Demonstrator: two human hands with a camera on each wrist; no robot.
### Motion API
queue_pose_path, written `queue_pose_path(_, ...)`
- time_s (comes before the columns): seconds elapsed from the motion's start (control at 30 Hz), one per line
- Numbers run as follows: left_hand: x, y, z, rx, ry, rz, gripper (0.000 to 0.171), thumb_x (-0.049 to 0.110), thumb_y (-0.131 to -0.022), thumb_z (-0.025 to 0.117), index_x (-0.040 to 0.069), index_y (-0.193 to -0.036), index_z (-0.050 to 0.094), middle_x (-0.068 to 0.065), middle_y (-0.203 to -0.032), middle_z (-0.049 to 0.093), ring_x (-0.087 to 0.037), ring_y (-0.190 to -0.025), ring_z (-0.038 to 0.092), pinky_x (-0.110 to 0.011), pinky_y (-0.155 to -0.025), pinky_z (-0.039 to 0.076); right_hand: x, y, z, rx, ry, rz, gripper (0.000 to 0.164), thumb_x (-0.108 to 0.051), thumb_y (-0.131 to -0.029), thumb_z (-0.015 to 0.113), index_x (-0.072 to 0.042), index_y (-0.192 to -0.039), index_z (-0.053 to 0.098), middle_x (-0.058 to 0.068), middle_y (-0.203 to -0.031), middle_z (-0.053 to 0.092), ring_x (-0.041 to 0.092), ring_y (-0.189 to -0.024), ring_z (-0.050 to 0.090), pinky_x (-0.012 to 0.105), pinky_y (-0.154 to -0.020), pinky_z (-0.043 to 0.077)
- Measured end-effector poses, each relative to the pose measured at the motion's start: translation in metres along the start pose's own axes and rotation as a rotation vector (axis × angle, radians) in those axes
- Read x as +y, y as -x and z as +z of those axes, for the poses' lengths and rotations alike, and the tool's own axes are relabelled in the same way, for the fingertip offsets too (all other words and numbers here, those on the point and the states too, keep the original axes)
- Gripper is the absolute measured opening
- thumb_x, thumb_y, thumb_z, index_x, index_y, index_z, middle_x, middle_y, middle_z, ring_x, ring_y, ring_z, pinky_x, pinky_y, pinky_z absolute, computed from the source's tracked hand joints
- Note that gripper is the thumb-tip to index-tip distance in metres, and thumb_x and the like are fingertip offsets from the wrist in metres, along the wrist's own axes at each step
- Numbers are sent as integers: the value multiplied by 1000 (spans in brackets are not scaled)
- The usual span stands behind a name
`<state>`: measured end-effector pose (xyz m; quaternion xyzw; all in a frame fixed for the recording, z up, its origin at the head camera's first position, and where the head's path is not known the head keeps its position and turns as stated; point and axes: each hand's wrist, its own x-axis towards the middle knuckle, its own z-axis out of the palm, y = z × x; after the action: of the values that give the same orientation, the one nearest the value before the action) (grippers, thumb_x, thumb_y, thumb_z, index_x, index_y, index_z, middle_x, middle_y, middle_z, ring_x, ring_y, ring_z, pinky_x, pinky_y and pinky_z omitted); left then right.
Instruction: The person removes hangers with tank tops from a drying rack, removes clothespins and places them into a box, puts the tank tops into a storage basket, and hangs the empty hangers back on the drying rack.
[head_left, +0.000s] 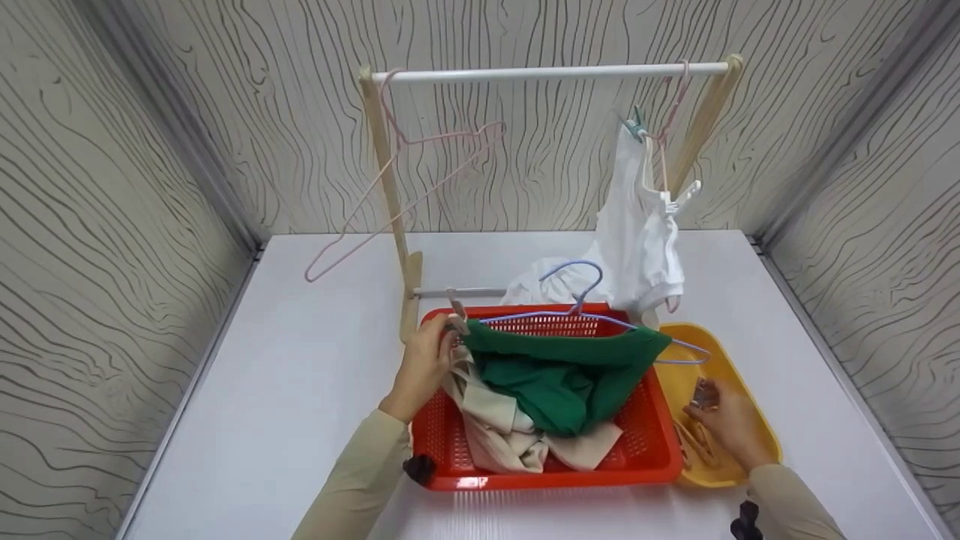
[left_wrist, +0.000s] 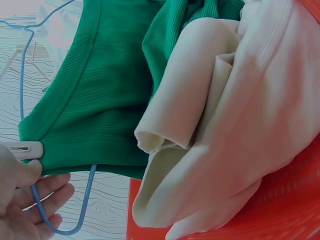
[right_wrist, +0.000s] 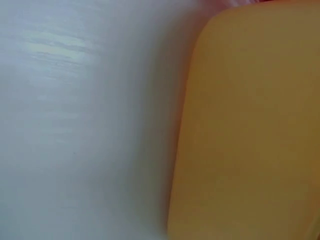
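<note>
A green ribbed garment hangs by its edge from a blue hanger over the red basket. At its left corner my left hand holds garment and hanger, the thumb by a white clothespin clipped there. In the left wrist view, the fingers pass behind the hanger's looped end. Beige cloth lies in the basket below. Over the yellow tray, my right hand pinches a small brownish clothespin; more clothespins lie beneath it. The right wrist view shows only the tray's side and tabletop.
The red basket stands at the table's middle, against the tray. Behind it, a rack with a white rail bears a bare pink hanger at left and a white garment clipped on another hanger at right.
</note>
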<state>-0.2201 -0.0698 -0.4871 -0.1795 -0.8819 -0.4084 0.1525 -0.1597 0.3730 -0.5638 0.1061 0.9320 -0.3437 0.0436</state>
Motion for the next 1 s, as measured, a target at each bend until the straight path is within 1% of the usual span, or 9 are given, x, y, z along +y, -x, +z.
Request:
queue_pose_path(0.17, 0, 0, -1, -9, 11, -6, 13, -1, -95, 52, 4, -105, 59, -14, -101, 68, -26, -99, 66, -39, -88, 56, 1, 0, 1, -12, 2, 21, 53, -9, -86, 70, 12, -127, 45, 33, -120, 58, 42, -106, 58, 50, -92, 54)
queue_pose_path(0.3, 1, 0, -1, -9, 13, -1, 13, 0, -95, 52, 4, -106, 59, -14, -101, 68, -26, -100, 66, -39, -89, 56, 1, -1, 3, -37, -36, 49, 55, -9, -87, 69, 11, -131, 43, 33, -126, 56, 43, -111, 57, 50, -95, 53)
queue_pose_path(0.43, 0, 1, -1, -13, 3, 7, 13, 1, -95, 52, 4, -106, 59, -13, -101, 68, -25, -100, 66, -38, -90, 56, 0, -1, 6, -43, -37, 70, 51, -8, -87, 68, 10, -130, 45, 31, -124, 57, 39, -107, 58, 49, -96, 53)
queue_pose_path(0.53, 0, 1, -1, -16, 7, 0, 13, 2, -96, 52, 4, -107, 59, -13, -102, 68, -24, -100, 66, -38, -90, 56, 0, -1, 9, -35, -14, 57, 48, -6, -87, 68, 11, -127, 47, 31, -120, 59, 36, -101, 59, 48, -93, 54)
queue_pose_path(0.67, 0, 1, -1, -13, 24, 1, 12, 2, -95, 53, 5, -106, 59, -12, -102, 68, -23, -101, 66, -37, -90, 56, 3, -2, 11, 11, 46, -13, 43, -4, -85, 68, 14, -121, 51, 32, -111, 61, 36, -94, 58, 49, -88, 56)
queue_pose_path(0.77, 0, 1, 0, -5, 14, 19, 12, 0, -94, 54, 5, -104, 59, -12, -100, 68, -23, -100, 66, -37, -89, 56, 4, -4, 13, 57, 78, -60, 39, -1, -82, 69, 16, -113, 55, 32, -102, 63, 35, -88, 60, 47, -81, 56)
queue_pose_path(0.9, -1, 1, 1, 9, -11, 37, 11, -1, -94, 54, 4, -103, 58, -12, -98, 68, -23, -97, 66, -38, -87, 56, 5, -4, 14, 63, 65, -55, 37, 0, -82, 69, 17, -112, 55, 31, -97, 64, 32, -84, 61, 42, -76, 57)
queue_pose_path(1.0, -2, 1, 1, 12, -14, 41, 11, -2, -94, 54, 4, -102, 59, -12, -98, 68, -23, -97, 65, -38, -88, 55, 4, -4, 14, 49, 60, -37, 38, 0, -83, 69, 16, -113, 55, 30, -98, 64, 31, -85, 60, 41, -77, 57)
